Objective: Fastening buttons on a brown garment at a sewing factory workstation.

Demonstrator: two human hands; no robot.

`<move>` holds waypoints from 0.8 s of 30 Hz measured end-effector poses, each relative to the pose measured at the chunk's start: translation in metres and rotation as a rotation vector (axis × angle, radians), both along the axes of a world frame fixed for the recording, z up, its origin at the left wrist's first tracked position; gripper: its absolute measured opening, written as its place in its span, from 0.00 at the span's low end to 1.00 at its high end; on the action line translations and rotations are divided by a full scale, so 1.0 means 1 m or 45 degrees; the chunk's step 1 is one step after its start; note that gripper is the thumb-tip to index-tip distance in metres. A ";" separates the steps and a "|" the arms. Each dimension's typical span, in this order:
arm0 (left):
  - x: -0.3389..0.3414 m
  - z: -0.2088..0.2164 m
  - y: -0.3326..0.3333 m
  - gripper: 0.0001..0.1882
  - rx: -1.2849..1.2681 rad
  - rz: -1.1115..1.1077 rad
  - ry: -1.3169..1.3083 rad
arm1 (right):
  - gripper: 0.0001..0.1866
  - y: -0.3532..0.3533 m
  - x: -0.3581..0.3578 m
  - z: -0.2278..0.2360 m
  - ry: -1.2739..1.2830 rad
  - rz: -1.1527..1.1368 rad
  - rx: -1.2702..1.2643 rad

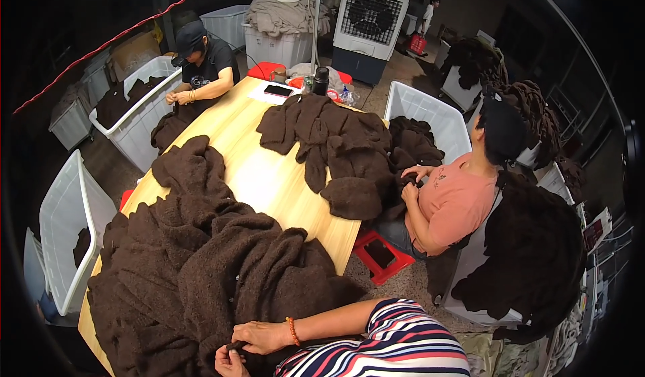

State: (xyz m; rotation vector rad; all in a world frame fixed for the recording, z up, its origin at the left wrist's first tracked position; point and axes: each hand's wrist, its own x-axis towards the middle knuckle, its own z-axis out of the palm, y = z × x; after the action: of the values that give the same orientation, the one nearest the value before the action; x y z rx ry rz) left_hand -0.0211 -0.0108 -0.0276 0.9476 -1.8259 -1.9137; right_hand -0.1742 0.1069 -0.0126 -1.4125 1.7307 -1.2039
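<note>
Item, one fold of dark brown fabric [235, 345], plush or knitted by its look, at the near edge of the view: pinched between the fingers of the right hand [264, 337] and those of the left hand [231, 363]. Fingers of both hands: closed on the fold, right from above and to its right, left from below, the latter partly cut off by the picture's lower edge. Neither hand nearer; the fold touches both. Long axis of the held piece: cannot be told, its outline being lost in the heap [201, 269] of the same brown fabric. Position of the heap: directly beyond the fingers and to their left, spread over the near end of the pale wooden tabletop [262, 185], its ridges running mostly away from the hands. On the right wrist, one bracelet [292, 331] of orange beads; above it, a striped sleeve [410, 316]. Beyond the heap, well apart from the hands: a second brown pile [336, 142] before a co-worker in a salmon shirt [457, 202]. To the left, beside the tabletop, one white bin [67, 222]; to the right, one red stool [400, 261].
</note>
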 end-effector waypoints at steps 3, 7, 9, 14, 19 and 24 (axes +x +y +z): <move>0.002 -0.001 -0.002 0.08 0.016 0.003 -0.018 | 0.16 -0.001 0.003 -0.002 -0.052 -0.042 0.017; 0.008 -0.004 0.001 0.09 -0.046 0.020 0.048 | 0.15 -0.006 0.011 -0.009 -0.079 -0.091 -0.046; 0.003 -0.008 -0.001 0.03 -0.341 0.048 0.036 | 0.12 -0.011 0.015 -0.007 -0.164 -0.141 -0.098; -0.018 0.019 0.006 0.06 -0.409 -0.102 -0.009 | 0.12 0.001 0.000 0.004 -0.094 -0.342 -0.101; -0.007 0.031 0.016 0.04 -0.054 0.068 0.019 | 0.13 0.001 -0.006 0.035 -0.473 -0.220 0.131; 0.012 0.046 0.027 0.05 -0.542 -0.103 -0.048 | 0.08 0.014 0.006 0.023 -0.229 -0.063 -0.065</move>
State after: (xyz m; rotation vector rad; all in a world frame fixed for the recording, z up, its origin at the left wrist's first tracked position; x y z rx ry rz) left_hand -0.0087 0.0163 0.0180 0.7766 -2.2003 -1.4618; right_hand -0.1684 0.1214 0.0103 -1.2549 1.6294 -1.3668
